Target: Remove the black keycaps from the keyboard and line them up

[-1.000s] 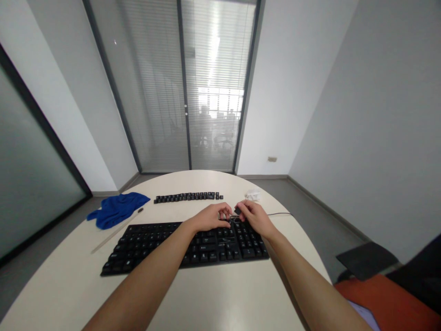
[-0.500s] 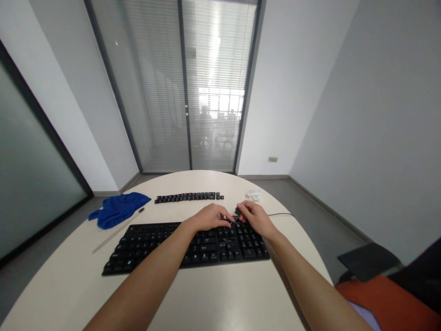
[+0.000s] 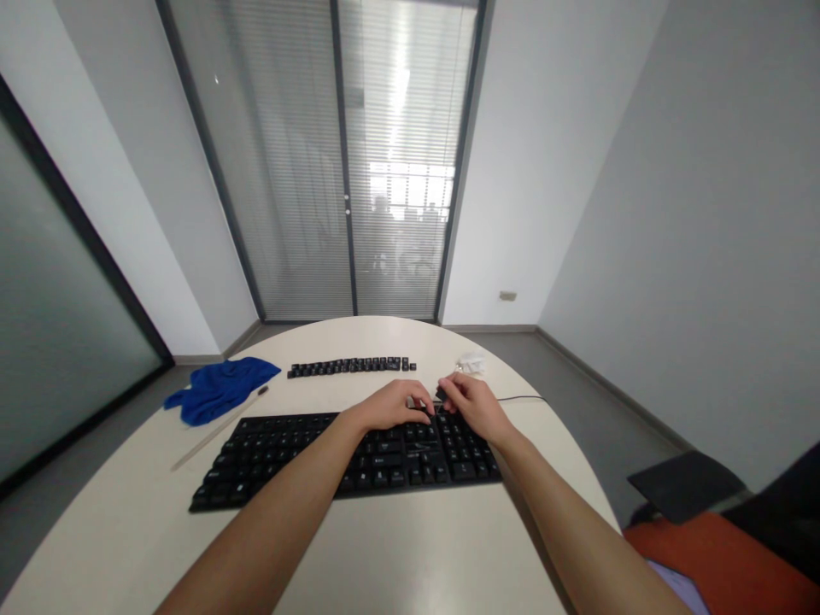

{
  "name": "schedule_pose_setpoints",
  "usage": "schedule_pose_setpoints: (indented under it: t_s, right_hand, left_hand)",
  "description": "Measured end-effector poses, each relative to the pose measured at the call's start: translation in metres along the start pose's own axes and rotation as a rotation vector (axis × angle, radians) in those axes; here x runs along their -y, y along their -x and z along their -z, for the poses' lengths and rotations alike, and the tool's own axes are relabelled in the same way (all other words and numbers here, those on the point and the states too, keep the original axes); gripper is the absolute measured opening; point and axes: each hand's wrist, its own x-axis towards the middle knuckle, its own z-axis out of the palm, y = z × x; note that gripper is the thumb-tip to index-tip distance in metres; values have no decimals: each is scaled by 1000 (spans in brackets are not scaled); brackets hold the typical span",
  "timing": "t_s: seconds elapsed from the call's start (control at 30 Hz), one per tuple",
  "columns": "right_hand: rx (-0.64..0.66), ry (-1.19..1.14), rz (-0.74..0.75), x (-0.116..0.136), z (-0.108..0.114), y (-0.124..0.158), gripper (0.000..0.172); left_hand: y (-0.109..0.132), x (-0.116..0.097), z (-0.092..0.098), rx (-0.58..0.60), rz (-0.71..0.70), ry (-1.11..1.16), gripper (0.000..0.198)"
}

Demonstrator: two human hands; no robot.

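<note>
Roughly left-to-right lengthwise; black keyboard (image 3: 384, 461)

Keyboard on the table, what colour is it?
The keyboard is black, seen best in the head view.

Full-size keyboard (image 3: 282, 437): black, pale legends. Row of loose keycaps (image 3: 349, 366): black, pale markings. Small piece (image 3: 442, 394) in right hand (image 3: 472, 400): black. Cloth (image 3: 224, 389): solid blue. Brush (image 3: 218, 430): pale beige handle, dark bristles (image 3: 262, 390). Tabletop (image 3: 410, 555): cream. Crumpled wad (image 3: 472, 364): white. Cable (image 3: 522, 397): black. Chair seat (image 3: 723, 555): orange-red; armrest (image 3: 688, 485): black. Blinds (image 3: 288, 213): pale grey, fine horizontal stripes. Door frame (image 3: 342, 120): dark grey.
</note>
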Motion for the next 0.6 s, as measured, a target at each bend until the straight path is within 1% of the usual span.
schedule_pose_setpoints:
  t_s: [0.2, 0.33, 0.47, 0.6]
  right_hand:
    - [-30, 19, -5, 0, -1, 1, 41]
    - [-19, 6, 1, 2, 0, 2, 39]
    - [-16, -7, 3, 1, 0, 2, 38]
    - [-31, -19, -10, 0, -1, 0, 39]
  left_hand:
    - [1, 5, -2, 5, 6, 60, 20]
    - [1, 9, -5, 14, 28, 116, 20]
    - [1, 12, -9, -20, 4, 217, 28]
    - [1, 12, -11, 1, 14, 286, 29]
